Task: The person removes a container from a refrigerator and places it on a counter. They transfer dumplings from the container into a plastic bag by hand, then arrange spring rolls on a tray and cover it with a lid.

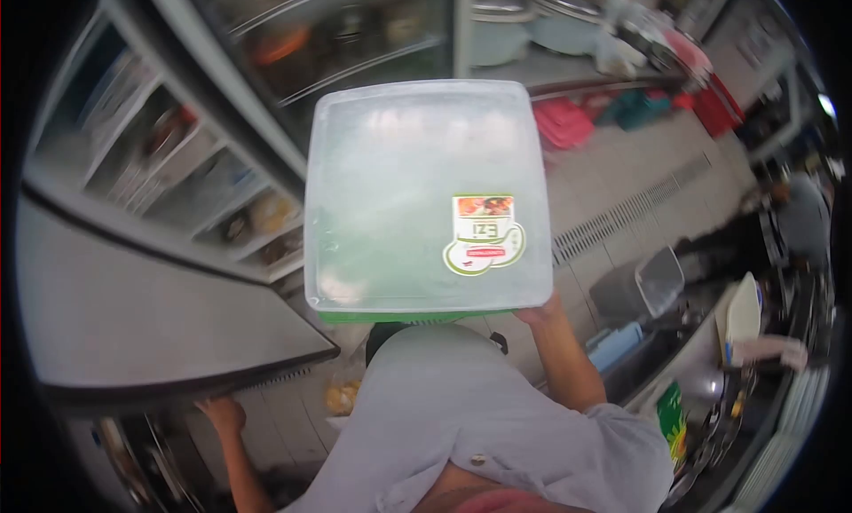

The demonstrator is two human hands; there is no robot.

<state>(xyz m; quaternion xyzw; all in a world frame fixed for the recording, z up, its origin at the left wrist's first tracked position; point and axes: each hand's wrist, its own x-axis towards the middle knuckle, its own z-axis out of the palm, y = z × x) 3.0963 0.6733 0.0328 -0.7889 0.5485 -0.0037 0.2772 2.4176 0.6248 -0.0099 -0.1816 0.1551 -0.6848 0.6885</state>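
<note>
A square plastic food container with a frosted lid and green base fills the middle of the head view. On its lid is a printed label, upside down from here. My right hand is closed on the container's near right corner, its fingers mostly hidden underneath. Low on the left, my left hand is at the edge of a grey door panel, with fingers stretched out and partly apart. They seem to touch the edge; their tips are hard to make out.
Beyond the panel, refrigerator shelves hold packed food. A drain grate crosses the tiled floor at right. Near it stand a grey bin and a person. A bag with yellowish contents lies by my left side.
</note>
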